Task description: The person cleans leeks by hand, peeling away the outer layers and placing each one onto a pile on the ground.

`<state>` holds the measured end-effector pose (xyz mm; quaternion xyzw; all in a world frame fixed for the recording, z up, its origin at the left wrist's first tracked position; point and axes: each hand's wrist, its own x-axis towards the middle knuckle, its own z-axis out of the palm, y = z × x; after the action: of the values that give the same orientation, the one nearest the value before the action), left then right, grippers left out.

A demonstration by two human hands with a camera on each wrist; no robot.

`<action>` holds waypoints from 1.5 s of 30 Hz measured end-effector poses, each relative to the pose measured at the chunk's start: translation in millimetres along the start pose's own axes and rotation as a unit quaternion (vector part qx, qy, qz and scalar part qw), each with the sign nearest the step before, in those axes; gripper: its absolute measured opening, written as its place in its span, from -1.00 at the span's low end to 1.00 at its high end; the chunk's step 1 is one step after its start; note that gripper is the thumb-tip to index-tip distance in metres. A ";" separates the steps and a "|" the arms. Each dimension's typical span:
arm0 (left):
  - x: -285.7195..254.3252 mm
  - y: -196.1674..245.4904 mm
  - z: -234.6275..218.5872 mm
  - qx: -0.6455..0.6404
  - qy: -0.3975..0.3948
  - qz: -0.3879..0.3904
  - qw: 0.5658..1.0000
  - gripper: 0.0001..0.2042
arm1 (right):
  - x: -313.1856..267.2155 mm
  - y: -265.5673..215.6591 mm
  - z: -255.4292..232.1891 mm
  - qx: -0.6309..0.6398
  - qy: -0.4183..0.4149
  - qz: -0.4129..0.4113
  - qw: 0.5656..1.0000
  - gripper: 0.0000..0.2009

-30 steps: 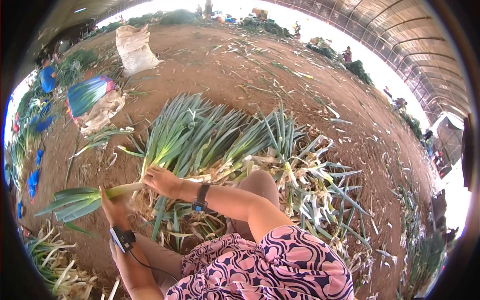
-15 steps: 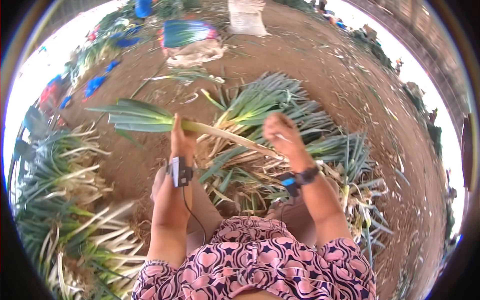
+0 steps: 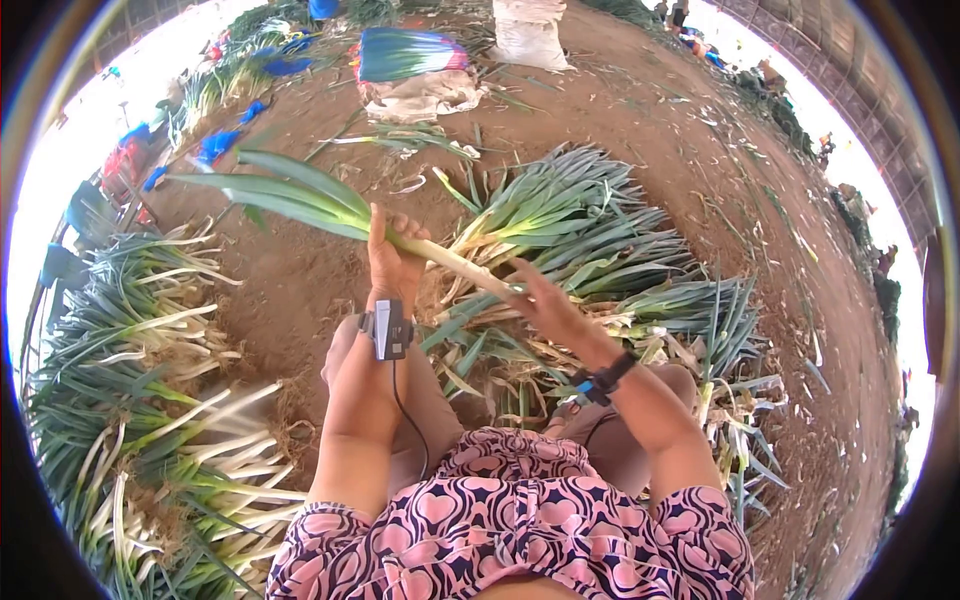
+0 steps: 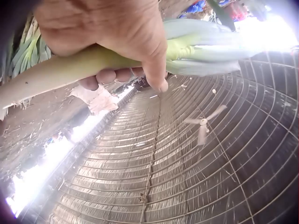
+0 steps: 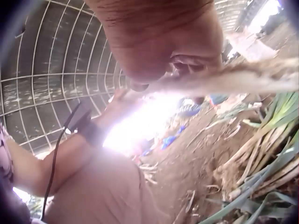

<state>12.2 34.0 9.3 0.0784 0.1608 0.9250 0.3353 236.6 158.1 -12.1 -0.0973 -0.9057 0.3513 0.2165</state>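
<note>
A long leek [image 3: 465, 265] with a pale shank and green leaves lies slantwise in the air in front of the person. The left hand [image 3: 395, 255] grips it where the shank meets the leaves, and in the left wrist view the thumb and fingers wrap round the leek [image 4: 42, 77]. At the root end, the right hand [image 3: 555, 310] pinches the shank, index finger lifted away. The right wrist view has that hand over the pale, brownish-skinned part of the leek [image 5: 243, 79], its fingertips partly hidden.
Beyond the hands lies a heap of leeks [image 3: 570, 210] on the soil. Another heap with white shanks [image 3: 110, 340] is at the left. Loose peelings [image 3: 735, 420] litter the right side. A wrapped leek bundle [image 3: 410, 55] and a white sack [image 3: 530, 35] stand farther off.
The head view has turned left. The right hand left the shank near the left hand, swung right above the root end, then came back down onto it. The left hand keeps its hold.
</note>
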 end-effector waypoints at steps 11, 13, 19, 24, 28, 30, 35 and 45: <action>-4.2 9.1 -0.3 0.022 -0.101 -0.020 0.994 -0.71 | 54.7 3.2 63.7 -0.032 0.030 -0.041 0.998 -0.70; -3.2 10.1 -1.5 0.014 -0.133 -0.032 0.991 -0.72 | 58.2 -30.5 44.8 0.330 -0.107 0.342 0.874 -0.68; 0.1 11.9 1.1 0.031 -0.146 -0.024 0.989 -0.72 | 42.5 -10.3 78.1 0.194 0.075 0.111 0.972 -0.64; -1.7 14.6 1.7 0.030 -0.131 -0.029 0.990 -0.71 | 43.6 -27.9 64.2 0.210 0.038 0.163 0.963 -0.69; -4.7 18.8 2.4 0.042 -0.126 -0.020 0.991 -0.72 | 44.3 -6.0 67.7 0.294 0.112 0.200 0.928 -0.68; -4.7 21.2 1.4 0.045 -0.119 -0.009 0.992 -0.72 | 41.4 -16.1 63.7 0.273 0.114 0.165 0.941 -0.68; -3.9 21.7 -0.1 0.038 -0.091 0.010 0.995 -0.72 | 21.7 -30.5 67.0 0.095 0.068 0.120 0.986 -0.68; -8.8 22.5 4.3 0.070 -0.152 -0.001 0.986 -0.69 | 30.5 2.7 82.7 0.059 0.146 0.114 0.981 -0.71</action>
<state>6.7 13.1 20.9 0.2409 0.1720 0.8885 0.3506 171.5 120.9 -58.5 -0.2375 -0.8249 0.4086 0.3102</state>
